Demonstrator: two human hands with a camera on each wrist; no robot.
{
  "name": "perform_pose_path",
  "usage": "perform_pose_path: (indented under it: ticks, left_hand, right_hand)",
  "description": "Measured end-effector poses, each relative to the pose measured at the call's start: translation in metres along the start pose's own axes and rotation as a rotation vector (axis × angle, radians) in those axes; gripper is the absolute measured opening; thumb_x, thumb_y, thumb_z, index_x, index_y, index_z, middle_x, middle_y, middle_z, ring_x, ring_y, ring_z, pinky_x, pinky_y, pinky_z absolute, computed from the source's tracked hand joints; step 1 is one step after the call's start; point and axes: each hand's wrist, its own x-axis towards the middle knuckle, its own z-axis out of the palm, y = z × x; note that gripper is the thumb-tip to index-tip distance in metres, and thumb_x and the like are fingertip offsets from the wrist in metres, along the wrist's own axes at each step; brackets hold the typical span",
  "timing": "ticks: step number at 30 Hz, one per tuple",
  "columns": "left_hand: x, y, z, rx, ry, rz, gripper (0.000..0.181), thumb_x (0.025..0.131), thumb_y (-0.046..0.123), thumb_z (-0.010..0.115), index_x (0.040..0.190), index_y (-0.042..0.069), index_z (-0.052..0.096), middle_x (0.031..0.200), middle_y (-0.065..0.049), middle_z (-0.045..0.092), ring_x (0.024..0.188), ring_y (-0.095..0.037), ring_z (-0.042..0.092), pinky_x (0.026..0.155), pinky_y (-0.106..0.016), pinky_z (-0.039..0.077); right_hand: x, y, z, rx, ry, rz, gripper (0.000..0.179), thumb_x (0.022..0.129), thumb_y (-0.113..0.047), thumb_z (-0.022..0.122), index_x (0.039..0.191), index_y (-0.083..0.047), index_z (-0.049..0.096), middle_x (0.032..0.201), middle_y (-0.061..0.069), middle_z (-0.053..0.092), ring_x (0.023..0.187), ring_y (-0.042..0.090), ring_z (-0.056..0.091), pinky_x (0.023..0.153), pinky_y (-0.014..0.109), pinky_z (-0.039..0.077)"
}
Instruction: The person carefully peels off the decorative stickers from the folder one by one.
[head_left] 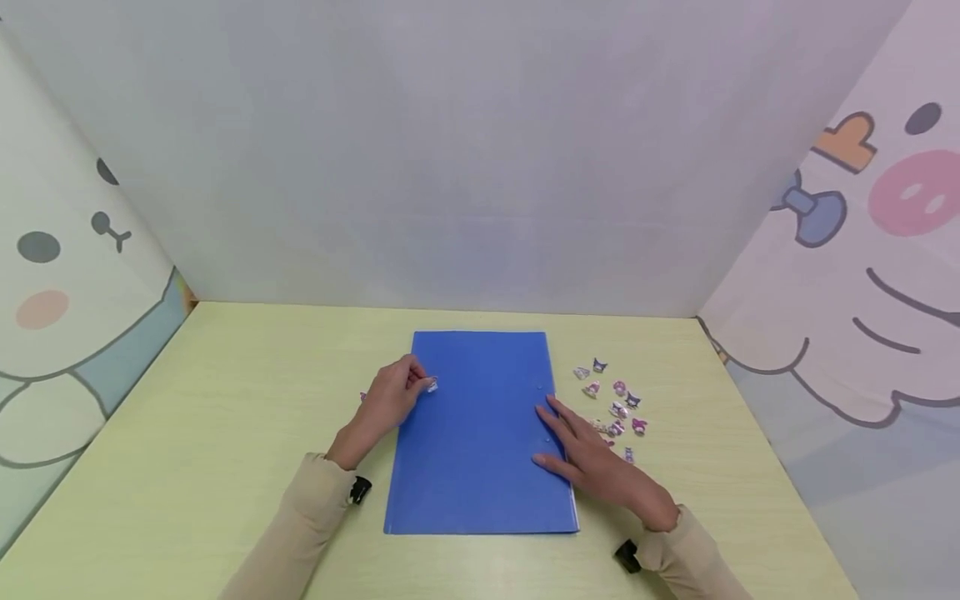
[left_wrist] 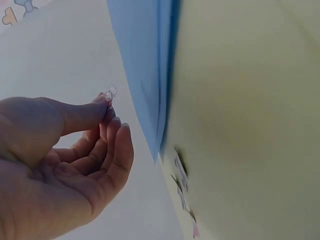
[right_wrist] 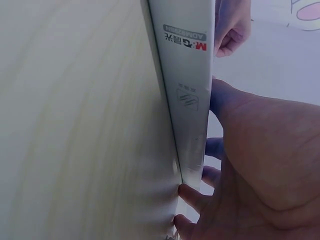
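Note:
A blue file folder [head_left: 480, 433] lies upright to me on the table. Over its upper left part, my left hand [head_left: 386, 398] pinches a small cartoon sticker [head_left: 432, 385] between thumb and fingertip. The left wrist view shows that sticker [left_wrist: 112, 91] just past the thumb tip, with the other fingers curled loosely. My right hand [head_left: 596, 458] rests on the folder's right edge, fingers spread. In the right wrist view, its fingers [right_wrist: 192, 197] touch the folder's white printed spine [right_wrist: 185, 95]. Two tiny specks near the right fingers are too small to identify.
Several small cartoon stickers [head_left: 618, 409] lie scattered on the table right of the folder. Another small piece [head_left: 363, 397] shows partly behind the left hand. A pale wall [head_left: 450, 167] stands behind the table [head_left: 262, 400], with cartoon-printed sheets on both sides.

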Motion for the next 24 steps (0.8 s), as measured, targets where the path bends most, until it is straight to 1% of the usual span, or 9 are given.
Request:
perform_pose_path:
  ticks: [4,6,8,12,16,21,24]
  left_hand:
    - [-0.005,-0.006,-0.006,-0.004,-0.005,-0.005,0.012,0.097,0.008,0.071,0.097,0.001,0.061,0.084,-0.007,0.063,0.074,-0.018,0.057,0.063,-0.029,0.046]
    - [-0.006,-0.009,-0.008,-0.007,-0.001,0.012,0.011,0.097,0.006,0.071,0.1,-0.001,0.062,0.086,-0.008,0.065,0.077,-0.02,0.059,0.065,-0.03,0.048]
    - [-0.008,-0.012,-0.012,-0.003,0.0,0.027,0.011,0.098,0.004,0.069,0.105,-0.003,0.064,0.086,-0.009,0.065,0.076,-0.02,0.059,0.065,-0.031,0.048]
    - [-0.013,-0.018,-0.018,0.041,0.026,0.06,0.009,0.097,0.002,0.068,0.103,-0.004,0.07,0.082,-0.008,0.065,0.074,-0.018,0.058,0.065,-0.032,0.047]
    - [-0.019,-0.023,-0.024,0.075,0.041,0.042,0.004,0.097,0.001,0.068,0.098,-0.002,0.071,0.082,-0.006,0.065,0.072,-0.017,0.057,0.064,-0.032,0.048]
    - [-0.025,-0.025,-0.034,0.123,0.059,-0.014,0.005,0.095,-0.001,0.065,0.097,-0.003,0.069,0.082,-0.008,0.063,0.072,-0.02,0.057,0.064,-0.033,0.047]
    - [-0.028,-0.025,-0.04,0.148,0.072,-0.046,0.005,0.095,-0.001,0.064,0.096,-0.004,0.067,0.082,-0.01,0.063,0.073,-0.022,0.057,0.064,-0.034,0.046]
  right_hand:
    - [0.001,0.001,0.001,-0.001,-0.004,0.002,0.072,0.105,-0.031,0.061,0.161,0.0,0.027,0.167,0.026,0.017,0.151,0.05,0.021,0.112,0.07,0.029]
    - [0.001,0.0,0.0,0.0,-0.013,0.012,0.073,0.105,-0.032,0.061,0.161,-0.001,0.027,0.168,0.024,0.016,0.152,0.049,0.02,0.113,0.069,0.028]
    - [0.001,0.0,0.0,0.0,-0.014,0.015,0.073,0.105,-0.032,0.061,0.161,-0.001,0.026,0.168,0.024,0.016,0.152,0.048,0.02,0.113,0.069,0.028]
    - [0.001,0.0,0.0,-0.002,-0.018,0.013,0.073,0.105,-0.031,0.061,0.161,-0.001,0.026,0.168,0.024,0.015,0.152,0.048,0.019,0.114,0.068,0.028]
    - [0.001,0.001,0.0,0.0,-0.018,0.009,0.073,0.105,-0.031,0.061,0.161,0.0,0.026,0.168,0.025,0.015,0.152,0.048,0.019,0.114,0.068,0.028]
    - [0.001,0.0,0.0,0.019,-0.013,0.001,0.072,0.105,-0.03,0.061,0.161,0.0,0.027,0.167,0.025,0.016,0.152,0.049,0.019,0.113,0.07,0.027]
    - [0.0,-0.001,0.0,0.012,-0.006,-0.006,0.072,0.105,-0.03,0.061,0.161,0.0,0.028,0.167,0.026,0.017,0.15,0.05,0.021,0.111,0.071,0.029]
